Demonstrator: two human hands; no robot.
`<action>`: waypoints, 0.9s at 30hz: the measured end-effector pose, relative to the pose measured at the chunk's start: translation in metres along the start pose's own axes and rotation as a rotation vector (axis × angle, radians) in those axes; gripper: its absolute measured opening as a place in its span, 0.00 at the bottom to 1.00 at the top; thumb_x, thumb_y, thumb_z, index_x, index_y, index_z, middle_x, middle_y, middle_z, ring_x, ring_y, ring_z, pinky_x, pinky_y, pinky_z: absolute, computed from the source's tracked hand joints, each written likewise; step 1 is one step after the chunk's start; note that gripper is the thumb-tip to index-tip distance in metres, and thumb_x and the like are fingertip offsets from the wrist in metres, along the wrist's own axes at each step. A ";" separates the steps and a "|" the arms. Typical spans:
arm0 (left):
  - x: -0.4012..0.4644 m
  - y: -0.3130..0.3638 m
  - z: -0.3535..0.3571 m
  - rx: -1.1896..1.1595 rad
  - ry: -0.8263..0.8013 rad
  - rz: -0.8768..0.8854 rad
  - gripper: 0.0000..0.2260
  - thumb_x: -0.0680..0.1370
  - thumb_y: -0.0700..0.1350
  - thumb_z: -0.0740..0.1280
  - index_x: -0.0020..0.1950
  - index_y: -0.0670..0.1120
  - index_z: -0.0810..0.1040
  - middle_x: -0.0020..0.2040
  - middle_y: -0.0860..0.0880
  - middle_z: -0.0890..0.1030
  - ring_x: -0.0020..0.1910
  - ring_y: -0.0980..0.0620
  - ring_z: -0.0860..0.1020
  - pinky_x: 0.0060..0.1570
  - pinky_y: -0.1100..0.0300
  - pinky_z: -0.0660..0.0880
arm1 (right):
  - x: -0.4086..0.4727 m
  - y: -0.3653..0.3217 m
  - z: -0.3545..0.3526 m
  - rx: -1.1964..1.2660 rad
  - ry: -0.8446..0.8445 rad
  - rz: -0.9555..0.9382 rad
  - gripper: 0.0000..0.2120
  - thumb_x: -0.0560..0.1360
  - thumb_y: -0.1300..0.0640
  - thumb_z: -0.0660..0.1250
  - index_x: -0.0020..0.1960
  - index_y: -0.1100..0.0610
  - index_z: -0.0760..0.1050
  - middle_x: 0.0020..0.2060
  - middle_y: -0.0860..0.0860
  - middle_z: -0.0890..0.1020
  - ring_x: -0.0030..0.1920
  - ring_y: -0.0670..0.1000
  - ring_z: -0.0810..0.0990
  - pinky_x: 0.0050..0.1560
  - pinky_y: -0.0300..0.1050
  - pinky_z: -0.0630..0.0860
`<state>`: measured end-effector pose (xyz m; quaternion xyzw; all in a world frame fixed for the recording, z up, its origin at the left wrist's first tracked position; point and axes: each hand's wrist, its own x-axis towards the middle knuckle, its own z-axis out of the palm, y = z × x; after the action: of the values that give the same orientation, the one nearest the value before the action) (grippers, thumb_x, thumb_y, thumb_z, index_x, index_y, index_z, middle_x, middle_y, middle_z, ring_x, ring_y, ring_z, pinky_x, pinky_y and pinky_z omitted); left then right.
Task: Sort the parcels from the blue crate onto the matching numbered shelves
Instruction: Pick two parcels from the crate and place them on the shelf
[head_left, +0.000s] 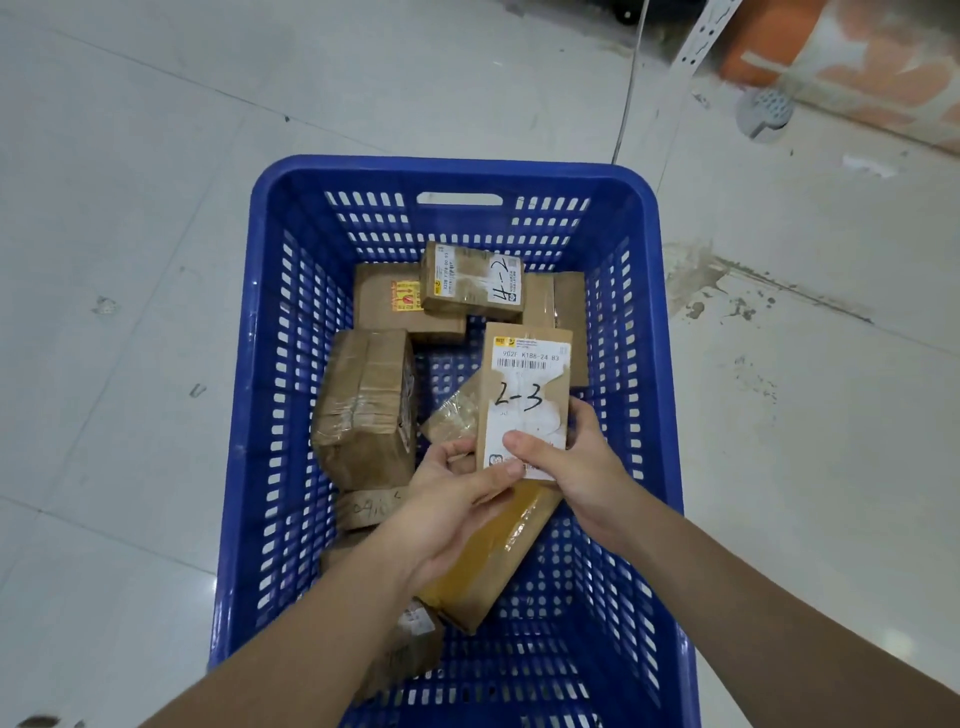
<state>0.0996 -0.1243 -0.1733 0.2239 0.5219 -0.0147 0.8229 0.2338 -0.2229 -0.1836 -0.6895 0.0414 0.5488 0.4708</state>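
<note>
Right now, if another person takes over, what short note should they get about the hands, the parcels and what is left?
Both hands hold the 2-3 parcel over the crate: left hand grips its lower left corner, right hand its lower right edge.
Parcels in the crate: the 4-2 parcel at the far end, the taped parcel on the left, several more.
Done: 2-3 picked up.
Left: shelve it, then sort the rest.
</note>
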 end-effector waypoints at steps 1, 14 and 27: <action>-0.001 0.003 -0.004 0.121 -0.005 0.014 0.39 0.63 0.39 0.84 0.70 0.41 0.71 0.60 0.39 0.84 0.60 0.41 0.84 0.65 0.43 0.78 | 0.000 0.000 -0.003 0.006 0.016 -0.005 0.47 0.62 0.50 0.86 0.74 0.48 0.64 0.59 0.47 0.84 0.57 0.49 0.86 0.60 0.55 0.82; 0.130 0.055 -0.018 0.424 0.150 0.116 0.33 0.74 0.65 0.72 0.71 0.47 0.75 0.61 0.51 0.82 0.61 0.51 0.79 0.68 0.50 0.73 | 0.025 -0.009 -0.024 0.058 0.218 -0.103 0.37 0.69 0.53 0.82 0.68 0.39 0.64 0.59 0.43 0.83 0.56 0.47 0.85 0.59 0.52 0.82; 0.246 0.057 0.033 -0.061 0.108 0.166 0.37 0.67 0.68 0.76 0.69 0.48 0.78 0.61 0.42 0.85 0.56 0.37 0.85 0.56 0.38 0.81 | 0.031 -0.002 -0.033 0.155 0.147 -0.120 0.40 0.68 0.53 0.83 0.73 0.44 0.66 0.57 0.43 0.86 0.57 0.48 0.86 0.62 0.54 0.81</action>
<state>0.2542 -0.0340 -0.3541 0.2416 0.5454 0.0816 0.7984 0.2714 -0.2304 -0.2083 -0.6905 0.0769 0.4628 0.5505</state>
